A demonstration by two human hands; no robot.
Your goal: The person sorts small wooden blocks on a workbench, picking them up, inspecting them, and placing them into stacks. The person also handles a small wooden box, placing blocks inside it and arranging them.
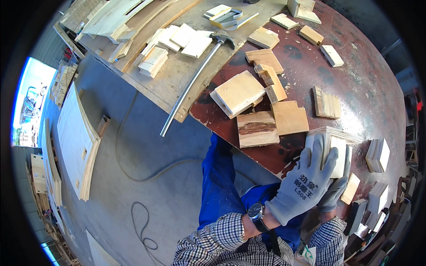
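My left hand [299, 181], in a grey-white work glove, wraps its fingers over a stack of pale plywood blocks [336, 155] at the near edge of the dark red tabletop [297, 75]. Against the near right side of the same stack rests my right hand [335, 193], also gloved; its fingers are partly hidden behind the left hand and the blocks. Just beyond the stack lie a flat tan wood block [290, 117] and a square block with a dark brown streak [257, 128]. To the right stands another small plywood stack [377, 155].
A claw hammer [195, 77] lies on the wooden bench [177, 95] at left, its handle overhanging the edge. Near it are pale wood pieces [195, 44] and a yellow-edged metal tray [226, 20]. Plywood sheets [77, 142] lean at far left. A cable [153, 177] crosses the floor.
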